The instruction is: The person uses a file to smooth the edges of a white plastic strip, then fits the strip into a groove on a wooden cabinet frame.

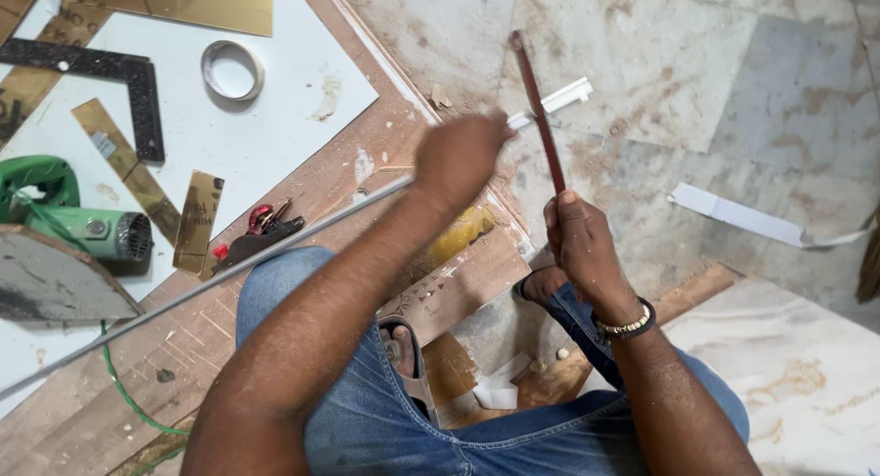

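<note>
The left hand (pixel 456 155) closes its grip on the long strip (pixel 211 279), the right hand (pixel 579 242) on the upright file (pixel 539 109) crossing the strip's end.

You're over a marble floor (pixel 642 64), pale w/ brown veining, dusty and scuffed. A white board (pixel 284 100) lies flat at your left on bare plywood (pixel 82 412). Lower right there's a raised pale slab (pixel 807 375), poss. a step, hard to tell. Light is even, soft, no hard shadows. No walls or windows in view.
</note>
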